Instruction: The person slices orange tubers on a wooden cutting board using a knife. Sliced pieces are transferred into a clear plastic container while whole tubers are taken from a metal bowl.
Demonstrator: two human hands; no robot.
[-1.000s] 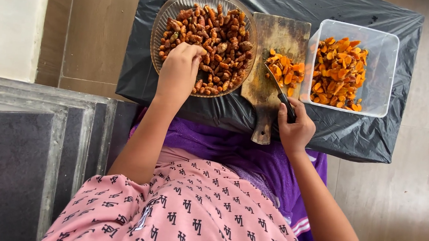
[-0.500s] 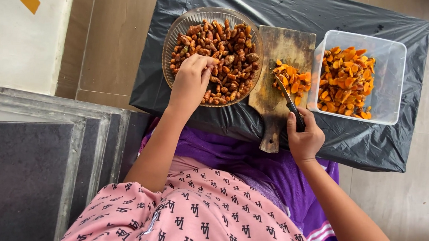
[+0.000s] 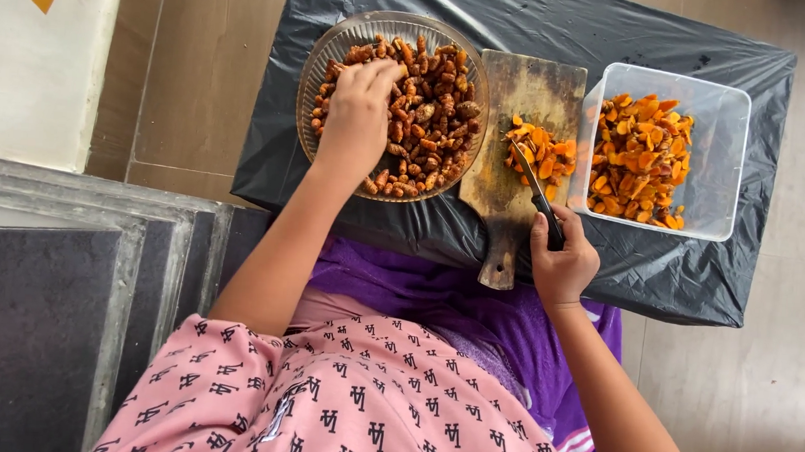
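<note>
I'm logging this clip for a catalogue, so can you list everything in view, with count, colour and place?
Round glass bowl: one, clear, on the black sheet, left of the board.
Whole roots: many, brown-orange, heaped in the bowl.
Cutting board: one, worn wood with a handle, between bowl and tub.
Cut slices: a small pile, bright orange, on the board's right side.
Knife: one, dark handle, blade tip at the pile.
Plastic tub: one, clear, rectangular, right of the board.
Sliced pieces: many, orange, in the tub.
Plastic sheet: one, black, under everything.
Left hand: in the bowl, fingers on the roots.
Right hand: grip closed on the knife handle.
</note>
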